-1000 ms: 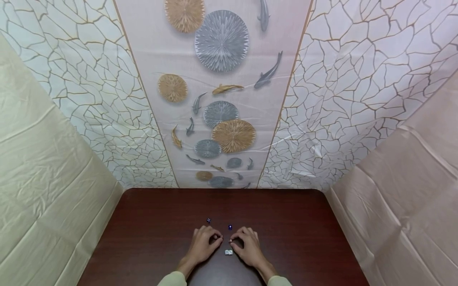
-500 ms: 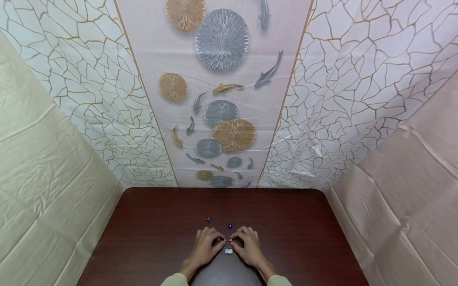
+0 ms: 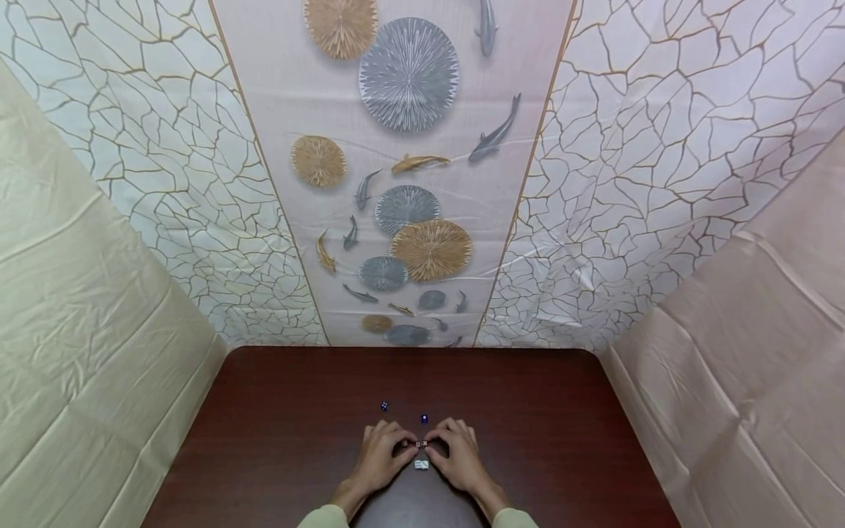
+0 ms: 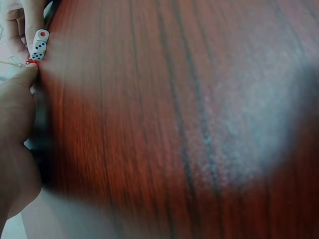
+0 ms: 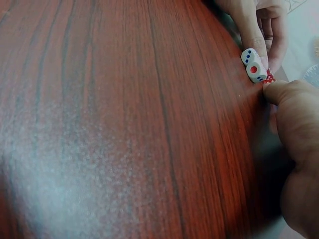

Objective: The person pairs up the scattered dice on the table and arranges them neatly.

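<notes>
Between the two hands, a pair of small red dice sit side by side on the table, touching or nearly so. My left hand (image 3: 381, 456) pinches the left red die (image 3: 418, 444) with thumb and index finger. The right red die (image 3: 425, 444) is pinched the same way by my right hand (image 3: 457, 455). Just nearer to me, two white dice (image 3: 421, 465) stand against each other. In the right wrist view, the white dice (image 5: 253, 65) show dark blue and red pips, and a red die (image 5: 269, 76) peeks out by the thumb, partly hidden by fingers.
One dark blue die (image 3: 425, 419) lies just beyond the hands, and another blue die (image 3: 384, 405) lies farther left. The dark red wooden table (image 3: 528, 396) runs back to a patterned cloth wall (image 3: 264, 293), with plain cloth on both sides.
My left hand has moved right and slightly nearer to me, bringing its red die up beside the other one. The right hand and the white and blue dice have stayed put.
</notes>
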`<action>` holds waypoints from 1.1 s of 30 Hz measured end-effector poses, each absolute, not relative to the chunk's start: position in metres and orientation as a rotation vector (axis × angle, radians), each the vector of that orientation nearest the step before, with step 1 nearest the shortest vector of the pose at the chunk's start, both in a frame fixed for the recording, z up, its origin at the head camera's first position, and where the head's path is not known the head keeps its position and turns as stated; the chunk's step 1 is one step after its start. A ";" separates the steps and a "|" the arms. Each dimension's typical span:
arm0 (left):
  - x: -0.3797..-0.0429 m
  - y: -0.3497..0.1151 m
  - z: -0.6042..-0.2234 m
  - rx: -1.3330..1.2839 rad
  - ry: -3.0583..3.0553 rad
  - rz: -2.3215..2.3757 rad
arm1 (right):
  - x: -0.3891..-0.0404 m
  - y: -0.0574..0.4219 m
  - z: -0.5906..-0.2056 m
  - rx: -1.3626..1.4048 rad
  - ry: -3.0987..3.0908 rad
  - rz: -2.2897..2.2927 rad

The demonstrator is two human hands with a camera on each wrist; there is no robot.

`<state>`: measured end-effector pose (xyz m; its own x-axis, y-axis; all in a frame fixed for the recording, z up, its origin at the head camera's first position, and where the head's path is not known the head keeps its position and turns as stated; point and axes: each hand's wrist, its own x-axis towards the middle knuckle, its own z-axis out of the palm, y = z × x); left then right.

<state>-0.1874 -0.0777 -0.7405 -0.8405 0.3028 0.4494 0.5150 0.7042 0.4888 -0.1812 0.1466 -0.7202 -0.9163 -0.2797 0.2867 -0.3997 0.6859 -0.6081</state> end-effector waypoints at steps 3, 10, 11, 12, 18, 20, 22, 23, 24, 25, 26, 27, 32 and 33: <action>-0.186 -0.077 -0.739 -0.649 -2.541 -0.876 | -0.181 0.146 -0.720 0.553 -2.723 1.033; -0.185 -0.076 -0.736 -0.643 -2.526 -0.881 | -0.180 0.145 -0.719 0.552 -2.716 1.022; -0.185 -0.076 -0.736 -0.641 -2.527 -0.884 | -0.180 0.145 -0.719 0.551 -2.714 1.022; -0.185 -0.076 -0.736 -0.637 -2.533 -0.889 | -0.180 0.145 -0.719 0.551 -2.713 1.021; -0.185 -0.077 -0.736 -0.630 -2.560 -0.895 | -0.180 0.145 -0.718 0.551 -2.721 1.022; -0.185 -0.077 -0.737 -0.637 -2.551 -0.893 | -0.180 0.145 -0.719 0.548 -2.726 1.017; -0.185 -0.077 -0.740 -0.645 -2.536 -0.892 | -0.180 0.145 -0.719 0.546 -2.723 1.013; -0.186 -0.078 -0.741 -0.649 -2.528 -0.893 | -0.180 0.145 -0.719 0.545 -2.719 1.011; -0.186 -0.078 -0.742 -0.652 -2.522 -0.893 | -0.180 0.145 -0.719 0.545 -2.717 1.009; -0.186 -0.078 -0.742 -0.655 -2.515 -0.889 | -0.181 0.145 -0.720 0.544 -2.715 1.008; -0.187 -0.078 -0.744 -0.665 -2.497 -0.891 | -0.181 0.145 -0.720 0.545 -2.713 1.011; -0.187 -0.078 -0.744 -0.667 -2.493 -0.893 | -0.181 0.145 -0.720 0.545 -2.713 1.015; -0.188 -0.079 -0.743 -0.664 -2.521 -0.920 | -0.182 0.145 -0.720 0.538 -2.728 1.038; -0.187 -0.079 -0.741 -0.651 -2.549 -0.930 | -0.182 0.145 -0.720 0.536 -2.733 1.041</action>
<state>-0.1870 -0.0792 -0.7414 -0.8335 0.2983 0.4651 0.5277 0.6791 0.5102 -0.1822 0.1449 -0.7201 -0.9214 -0.2703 0.2791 -0.3875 0.6921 -0.6090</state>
